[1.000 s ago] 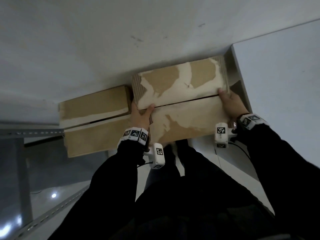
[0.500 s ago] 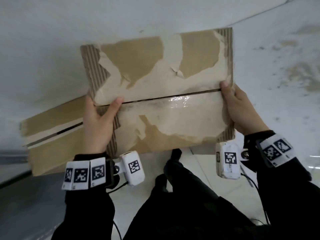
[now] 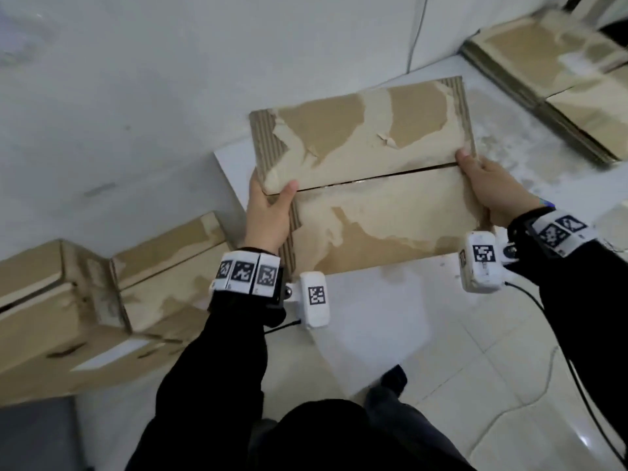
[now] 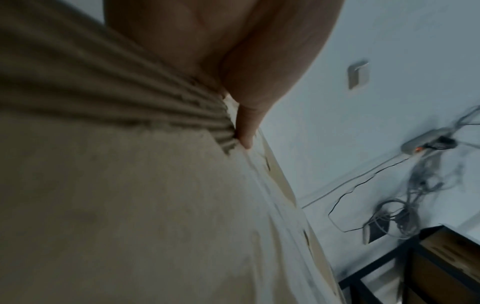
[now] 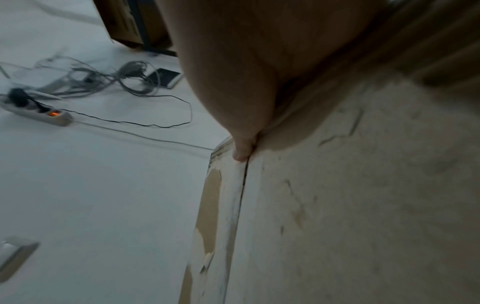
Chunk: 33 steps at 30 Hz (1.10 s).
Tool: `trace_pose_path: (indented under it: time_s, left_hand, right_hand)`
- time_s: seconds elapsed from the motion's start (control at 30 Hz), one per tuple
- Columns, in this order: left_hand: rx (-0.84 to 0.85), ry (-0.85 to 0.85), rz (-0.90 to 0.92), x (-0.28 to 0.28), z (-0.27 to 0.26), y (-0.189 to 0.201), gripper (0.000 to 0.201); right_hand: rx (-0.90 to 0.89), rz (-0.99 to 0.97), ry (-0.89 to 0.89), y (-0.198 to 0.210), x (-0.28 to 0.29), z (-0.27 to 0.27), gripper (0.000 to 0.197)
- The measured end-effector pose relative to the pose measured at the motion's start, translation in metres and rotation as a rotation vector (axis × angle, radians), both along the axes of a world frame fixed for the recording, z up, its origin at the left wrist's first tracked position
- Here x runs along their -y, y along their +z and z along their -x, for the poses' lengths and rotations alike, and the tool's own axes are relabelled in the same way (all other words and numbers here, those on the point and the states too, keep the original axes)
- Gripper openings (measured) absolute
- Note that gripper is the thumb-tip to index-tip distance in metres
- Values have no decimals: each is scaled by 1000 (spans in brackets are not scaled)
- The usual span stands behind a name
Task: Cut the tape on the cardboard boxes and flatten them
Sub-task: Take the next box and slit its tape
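The person held a cardboard box (image 3: 367, 175) up off the floor (image 3: 390, 334), one hand at each end, probably so it could be carried level without tipping. The left hand (image 3: 266, 215) gripped the left end with its thumb hooked over the top face beside the seam (image 3: 373, 178); the right hand (image 3: 492, 188) clasped the right end the same way, thumb resting at the seam's far end. That seam ran between the two top flaps and looked slightly parted, though whether tape bridged it was hard to tell. Left of the held box, more boxes (image 3: 102, 300) stood against the wall; beyond its right end lay a stack of flattened cardboard (image 3: 557, 73), likely where finished ones went.
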<state>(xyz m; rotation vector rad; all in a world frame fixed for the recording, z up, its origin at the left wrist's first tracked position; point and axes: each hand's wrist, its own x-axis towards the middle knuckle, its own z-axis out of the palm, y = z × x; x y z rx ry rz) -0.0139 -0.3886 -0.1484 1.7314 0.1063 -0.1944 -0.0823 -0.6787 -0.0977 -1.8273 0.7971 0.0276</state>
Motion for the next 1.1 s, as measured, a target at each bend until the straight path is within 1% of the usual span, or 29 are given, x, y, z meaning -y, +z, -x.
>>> trace_pose_path:
  time_s: [0.07,0.17,0.27,0.33,0.4,0.47,0.5,0.57,0.6,0.63,0.67,0.73,0.8,0.87,0.9,0.93,1.0,1.03,1.1]
  left_hand:
    - [-32,39,-26,38,8,-5,62]
    - [-57,51,-125,83,14,-7,61]
    - [-44,40,-224,111,5,0,55]
    - [-49,0,-345,124,-8,7,51]
    - [-103,-117,-497,131,-23,15,52]
    - [-153,-235,-584,135,-35,23,57]
    - [-156,-265,-613,138,-38,29,58]
    - [-98,-261,-678,144,-38,34,58]
    - [-31,-258,-710,150,-37,36,59]
    - [37,-252,-734,156,-33,39,63]
    - [98,-242,-748,163,-28,43,66]
    - [145,-211,-701,184,-3,51,62]
    - [155,-244,-639,213,33,54,64]
    - [79,-383,-650,250,67,55,78]
    - [-1,-475,-685,267,77,52,87]
    - [-81,-535,-721,281,83,49,96]
    - [-170,-574,-767,300,81,40,108]
    - [-196,-572,-802,304,77,36,111]
    - [-221,-543,-879,303,66,31,107]
  right_hand:
    - [-23,21,31,-7,42,-7,44]
    - [-25,-11,54,-20,94,-14,43]
    - [-57,-71,40,-32,122,-20,50]
    - [-66,-137,15,-36,134,-24,48]
    - [-65,-214,-46,-39,143,-27,43]
    - [-62,-266,-88,-40,147,-28,37]
    - [-65,-274,-89,-41,148,-29,37]
    - [-36,-286,-117,-46,142,-28,43]
    - [-14,-298,-139,-48,138,-24,44]
    - [7,-339,-141,-53,136,-21,44]
    - [40,-422,-135,-60,134,-18,45]
    - [53,-566,-149,-66,139,-13,47]
    - [20,-539,-165,-62,158,-20,56]
    - [57,-444,-123,-57,187,-35,62]
    - [70,-391,-65,-53,198,-45,58]
    - [82,-326,15,-49,208,-54,50]
    - [82,-341,104,-47,219,-68,24]
    - [75,-352,116,-50,222,-71,17]
    - [60,-311,164,-57,226,-67,21]
